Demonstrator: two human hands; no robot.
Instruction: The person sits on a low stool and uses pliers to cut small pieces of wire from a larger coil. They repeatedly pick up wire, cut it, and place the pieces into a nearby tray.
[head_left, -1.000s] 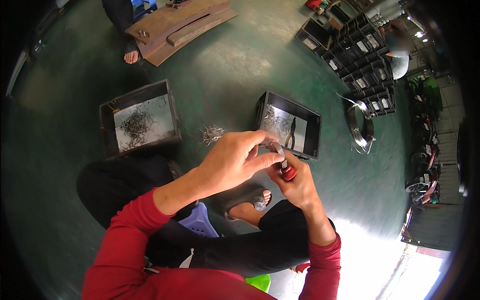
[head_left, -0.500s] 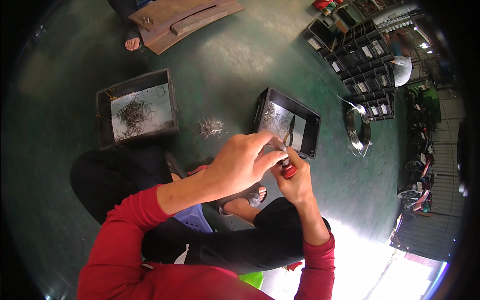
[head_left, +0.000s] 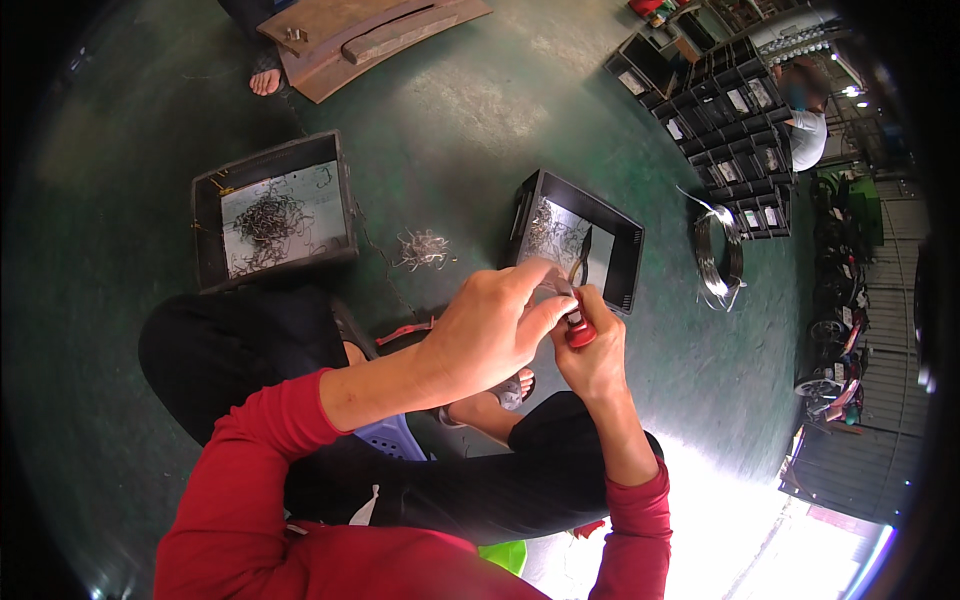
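Observation:
My right hand (head_left: 593, 345) is wrapped round a red-handled tool (head_left: 580, 333); the red end and some grey metal show, while my fingers hide its kind. Close against it, my left hand (head_left: 490, 318) has thumb and forefinger pinched together at the tool's metal part. Whatever small piece lies between those fingertips is too hidden to name. Just beyond my hands stands a black crate (head_left: 625, 260) with a pale lining, bent wire pieces (head_left: 548, 232) and a dark pointed thing (head_left: 587, 243) in it.
Another black crate (head_left: 345, 190) at left holds a heap of bent wire hooks (head_left: 268, 225). Between the crates, a small wire pile (head_left: 424, 249) lies on the green floor. A wire coil (head_left: 715, 255) and stacked black crates (head_left: 735, 140) stand at right, near another person (head_left: 806, 140).
My hands stay together at nearly the same spot, with the right hand shifting slightly at the tool. The view has moved very little.

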